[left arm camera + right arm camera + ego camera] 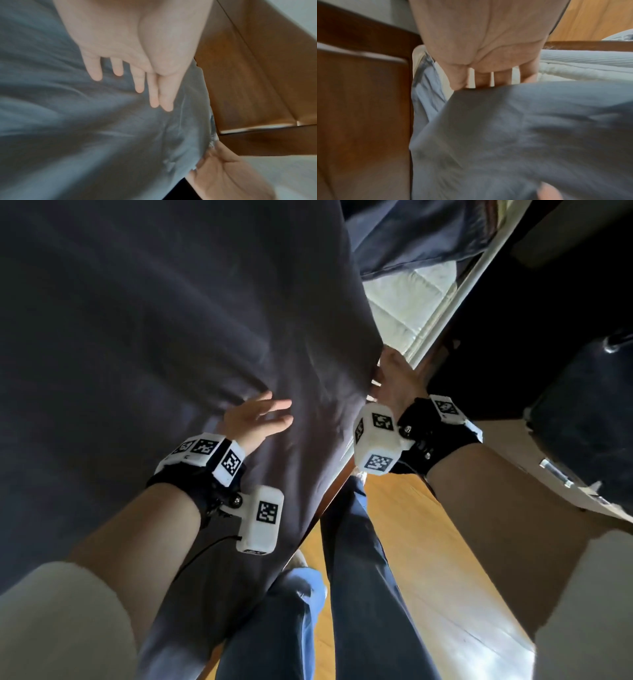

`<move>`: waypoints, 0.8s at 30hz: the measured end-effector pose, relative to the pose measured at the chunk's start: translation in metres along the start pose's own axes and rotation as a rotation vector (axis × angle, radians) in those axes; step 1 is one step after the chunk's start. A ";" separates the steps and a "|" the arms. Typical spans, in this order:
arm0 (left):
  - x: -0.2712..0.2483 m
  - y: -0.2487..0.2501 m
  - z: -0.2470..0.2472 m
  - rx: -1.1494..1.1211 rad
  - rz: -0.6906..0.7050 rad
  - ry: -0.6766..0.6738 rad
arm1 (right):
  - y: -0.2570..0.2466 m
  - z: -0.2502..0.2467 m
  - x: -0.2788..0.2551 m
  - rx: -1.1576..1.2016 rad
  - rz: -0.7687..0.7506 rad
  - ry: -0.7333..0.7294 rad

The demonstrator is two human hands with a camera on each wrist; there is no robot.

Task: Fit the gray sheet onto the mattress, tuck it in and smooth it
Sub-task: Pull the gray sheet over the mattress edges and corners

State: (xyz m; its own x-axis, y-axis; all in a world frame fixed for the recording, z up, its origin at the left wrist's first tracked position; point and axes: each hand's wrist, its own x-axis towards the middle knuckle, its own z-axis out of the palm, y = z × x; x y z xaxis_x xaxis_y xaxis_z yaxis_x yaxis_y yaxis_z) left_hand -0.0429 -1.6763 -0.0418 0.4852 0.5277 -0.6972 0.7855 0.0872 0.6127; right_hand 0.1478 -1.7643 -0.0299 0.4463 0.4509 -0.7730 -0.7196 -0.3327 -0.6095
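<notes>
While no writing shows, right hand (394, 378) grips gray sheet (154, 337).

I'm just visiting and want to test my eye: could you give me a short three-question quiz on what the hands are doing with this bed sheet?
1. True or false: the left hand lies flat, fingers straight, on the gray sheet.
2. The right hand is at: A) the sheet's edge, B) the wooden floor, C) the person's leg.
3. Fill in: beyond the sheet's edge, the bare white ____ still shows.

Key: 1 true; 2 A; 3 mattress.
</notes>
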 end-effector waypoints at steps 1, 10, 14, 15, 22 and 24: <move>0.002 0.003 0.002 -0.077 0.008 -0.011 | 0.007 0.002 0.002 -0.031 0.069 -0.055; 0.017 0.021 -0.007 -0.588 -0.138 0.139 | 0.019 0.029 -0.011 -0.617 0.089 -0.576; 0.019 0.013 -0.013 -0.765 -0.212 0.255 | 0.010 0.008 -0.001 -0.604 0.095 -0.443; 0.019 0.014 -0.015 -0.828 -0.239 0.231 | 0.010 0.005 0.001 -0.597 0.107 -0.430; 0.013 0.025 -0.016 -0.909 -0.308 0.013 | 0.018 0.020 0.010 -0.640 0.132 -0.471; 0.007 0.028 -0.018 -0.922 -0.283 -0.100 | 0.021 0.033 0.010 -0.688 0.115 -0.469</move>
State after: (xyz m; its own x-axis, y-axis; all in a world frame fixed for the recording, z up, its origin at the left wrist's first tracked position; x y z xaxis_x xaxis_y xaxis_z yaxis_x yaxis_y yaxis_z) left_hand -0.0241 -1.6549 -0.0232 0.3884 0.3151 -0.8659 0.2888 0.8507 0.4391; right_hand 0.1198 -1.7398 -0.0452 0.0132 0.6306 -0.7760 -0.1938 -0.7597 -0.6207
